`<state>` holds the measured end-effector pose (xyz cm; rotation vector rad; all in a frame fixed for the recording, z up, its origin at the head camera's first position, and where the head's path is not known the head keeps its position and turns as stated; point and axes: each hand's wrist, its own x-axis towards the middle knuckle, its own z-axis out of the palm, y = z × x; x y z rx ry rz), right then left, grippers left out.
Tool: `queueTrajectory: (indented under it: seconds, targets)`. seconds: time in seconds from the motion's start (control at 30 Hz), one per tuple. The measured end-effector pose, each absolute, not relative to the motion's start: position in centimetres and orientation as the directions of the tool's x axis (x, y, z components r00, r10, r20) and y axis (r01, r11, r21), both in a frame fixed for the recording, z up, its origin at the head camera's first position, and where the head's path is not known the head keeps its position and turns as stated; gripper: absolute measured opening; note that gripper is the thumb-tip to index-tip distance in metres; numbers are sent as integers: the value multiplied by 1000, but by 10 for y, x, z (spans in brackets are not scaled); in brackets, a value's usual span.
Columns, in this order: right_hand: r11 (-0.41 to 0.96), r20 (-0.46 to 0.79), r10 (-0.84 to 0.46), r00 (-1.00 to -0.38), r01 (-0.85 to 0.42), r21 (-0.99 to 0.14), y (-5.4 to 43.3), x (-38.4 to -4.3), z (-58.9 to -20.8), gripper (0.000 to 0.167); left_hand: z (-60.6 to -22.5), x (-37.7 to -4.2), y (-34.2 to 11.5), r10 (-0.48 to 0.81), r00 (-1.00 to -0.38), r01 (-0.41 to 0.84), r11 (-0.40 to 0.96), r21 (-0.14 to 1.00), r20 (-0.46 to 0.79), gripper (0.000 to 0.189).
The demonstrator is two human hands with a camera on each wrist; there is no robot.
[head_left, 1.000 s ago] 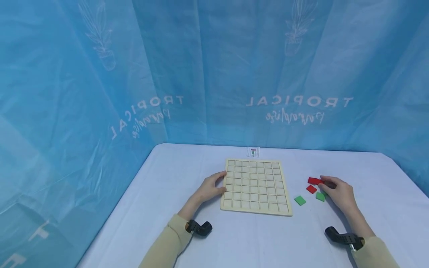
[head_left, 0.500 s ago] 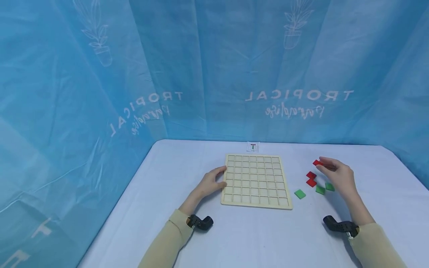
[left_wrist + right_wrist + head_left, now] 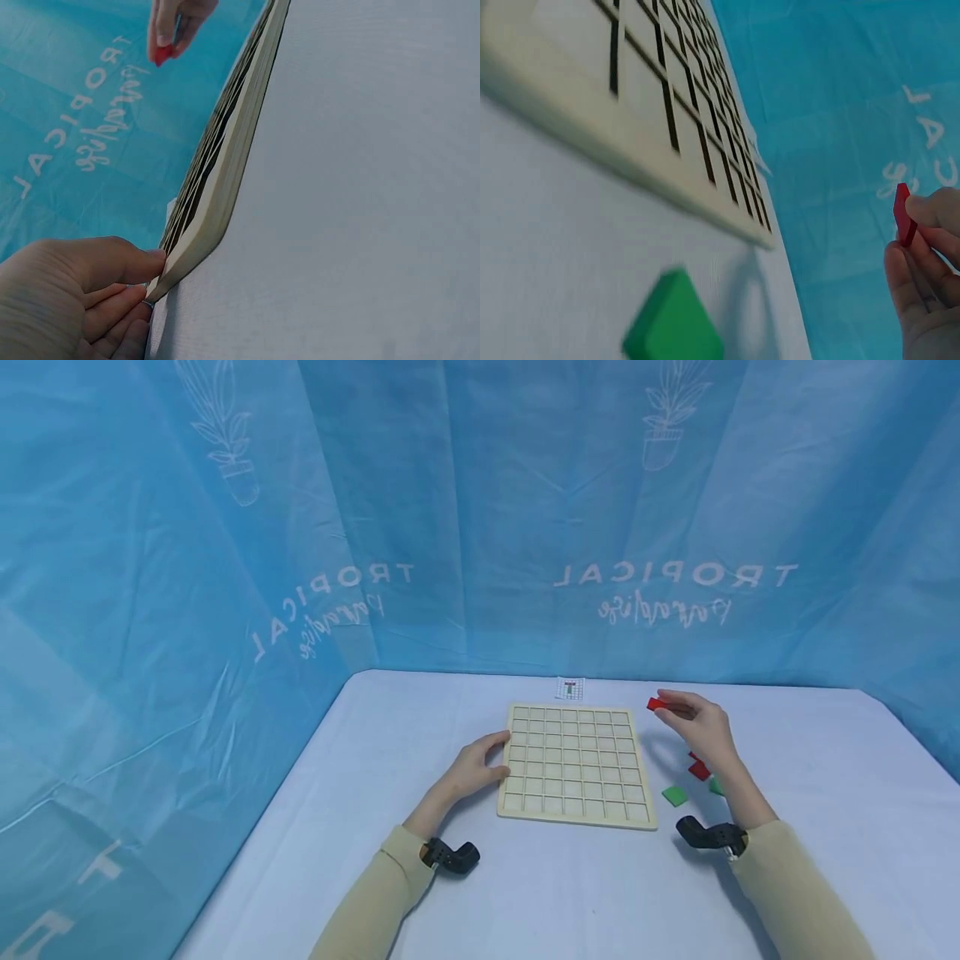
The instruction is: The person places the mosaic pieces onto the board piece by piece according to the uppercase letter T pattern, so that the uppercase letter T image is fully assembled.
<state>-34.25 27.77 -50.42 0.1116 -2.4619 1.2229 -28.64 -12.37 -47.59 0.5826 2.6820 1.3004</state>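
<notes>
The right hand (image 3: pixel 702 725) pinches a red tile (image 3: pixel 655 703) above the worktop (image 3: pixel 570 893), near the far right corner of the board (image 3: pixel 572 756), which lies to that hand's left; the left hand (image 3: pixel 468 768), thumb and index finger spread apart, touches the board's left edge

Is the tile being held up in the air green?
No, the raised tile is red, while a green tile lies on the white table.
</notes>
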Motion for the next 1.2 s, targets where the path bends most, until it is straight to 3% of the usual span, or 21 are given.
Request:
queueTrajectory:
  seconds: [0.4, 0.87, 1.2]
  targets:
    - [445, 245, -76, -967, -253, -859, 193, -319, -430, 49, -476, -287, -126, 391, -917, 301, 548, 780, 79, 65]
    - [299, 188, -162, -969, -230, -926, 139, -340, -442, 44, -477, -288, -126, 390, -917, 302, 552, 777, 80, 65]
    - [312, 153, -211, -965, -215, -925, 126, -345, -468, 41, -478, -287, -125, 389, -918, 294, 541, 788, 75, 65]
